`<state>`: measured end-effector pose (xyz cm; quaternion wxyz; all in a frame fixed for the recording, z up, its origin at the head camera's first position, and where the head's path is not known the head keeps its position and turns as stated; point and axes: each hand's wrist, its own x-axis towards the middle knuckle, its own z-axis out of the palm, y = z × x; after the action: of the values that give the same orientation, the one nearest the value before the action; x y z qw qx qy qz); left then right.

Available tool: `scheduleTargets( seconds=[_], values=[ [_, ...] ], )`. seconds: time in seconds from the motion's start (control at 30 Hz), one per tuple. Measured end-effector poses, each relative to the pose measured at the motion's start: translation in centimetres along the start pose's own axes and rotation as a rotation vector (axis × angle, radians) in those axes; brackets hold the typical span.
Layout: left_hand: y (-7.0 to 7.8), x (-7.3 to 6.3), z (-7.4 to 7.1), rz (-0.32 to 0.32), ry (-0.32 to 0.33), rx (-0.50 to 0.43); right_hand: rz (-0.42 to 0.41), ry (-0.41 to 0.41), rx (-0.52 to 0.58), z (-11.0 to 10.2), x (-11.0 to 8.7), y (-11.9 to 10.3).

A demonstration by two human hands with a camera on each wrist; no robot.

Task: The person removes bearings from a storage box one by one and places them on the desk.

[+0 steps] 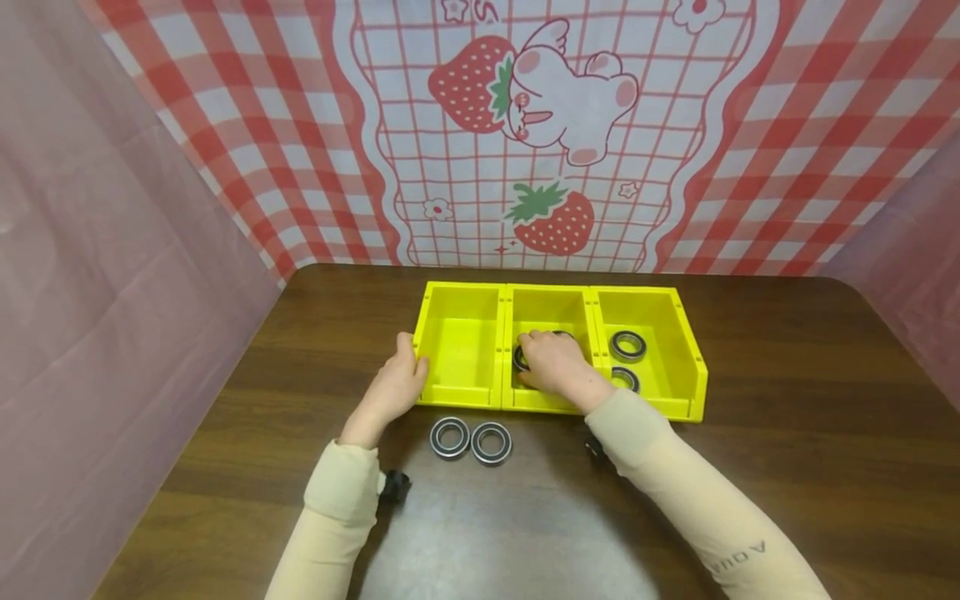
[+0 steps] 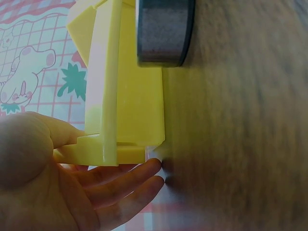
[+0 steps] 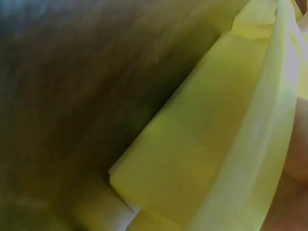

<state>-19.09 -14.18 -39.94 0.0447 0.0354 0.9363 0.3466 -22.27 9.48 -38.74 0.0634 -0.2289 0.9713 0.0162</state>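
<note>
Red-checked cloth point(image 1: 270, 125) backs a brown bench point(image 1: 795, 400). The left hand point(image 1: 393, 381) grips the side of the left yellow bin point(image 1: 459, 350); the right hand point(image 1: 553, 364) is over bearings point(image 1: 517, 358) in the middle bin point(image 1: 546, 302), its grip impossible to tell. Two loose bearings point(image 1: 505, 443) lie in front.

Pink drapes point(image 1: 112, 275) flank a brown table point(image 1: 795, 417) backed by a checked strawberry cloth point(image 1: 660, 167).

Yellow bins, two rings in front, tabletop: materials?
Yellow bins: likely moulded plastic, semi-gloss; uniform colour, smooth walls.
Two rings: probably steel, fairly shiny; bright metallic edges. Their black bands could be rubber.
Tabletop: wood or wood-look laminate, satin; brown grain, soft glare. Can't tell which.
</note>
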Motion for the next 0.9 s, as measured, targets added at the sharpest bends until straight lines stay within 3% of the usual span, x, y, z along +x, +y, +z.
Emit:
scheduleTargets(
  seconds=[0.33,0.9],
  values=[
    [0.0,-0.1,-0.1,-0.005,-0.004,-0.013,-0.02,-0.016,0.014,0.2,0.5,0.6],
    [-0.2,0.1,0.1,-0.018,-0.018,-0.018,-0.063,0.12,0.068,1.1,0.1,0.8]
  ],
)
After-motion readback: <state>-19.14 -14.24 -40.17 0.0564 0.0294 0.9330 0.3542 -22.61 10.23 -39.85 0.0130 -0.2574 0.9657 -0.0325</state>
